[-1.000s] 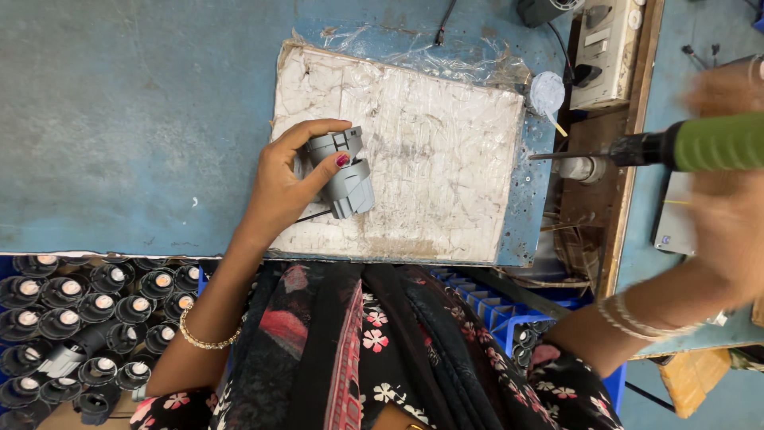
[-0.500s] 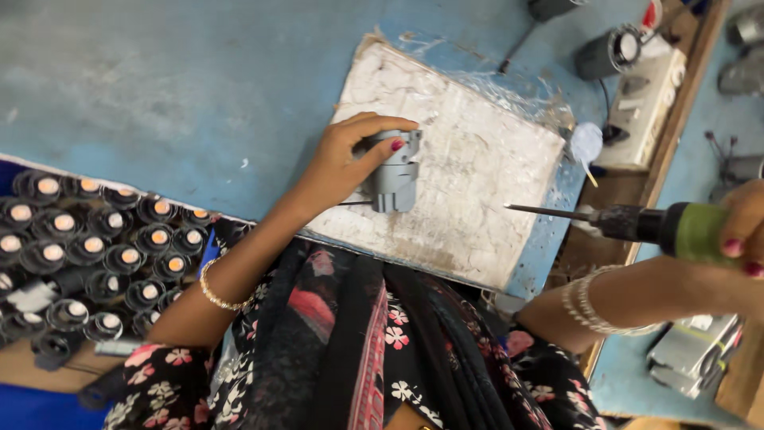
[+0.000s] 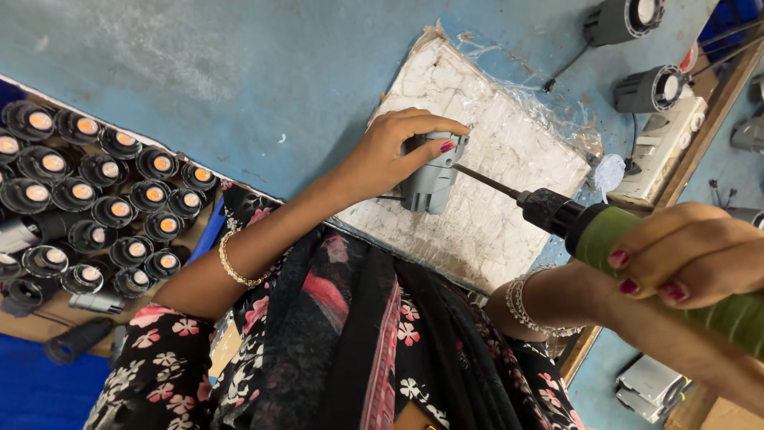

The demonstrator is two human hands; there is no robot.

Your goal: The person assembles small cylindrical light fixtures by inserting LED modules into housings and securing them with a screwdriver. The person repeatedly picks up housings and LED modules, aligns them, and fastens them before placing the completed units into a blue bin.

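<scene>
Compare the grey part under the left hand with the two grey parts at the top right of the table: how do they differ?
The left hand grips the held part on the white pad; the two loose parts lie untouched on the blue table. The driver bit meets only the held part. All are grey.

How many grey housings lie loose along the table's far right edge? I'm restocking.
2: one at the top, one just below it. A partial shape at the right edge may be another.

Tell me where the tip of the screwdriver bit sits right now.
In the head view, the bit meets the grey housing held by the left hand, over the white pad, centre-right on the blue table.
</scene>
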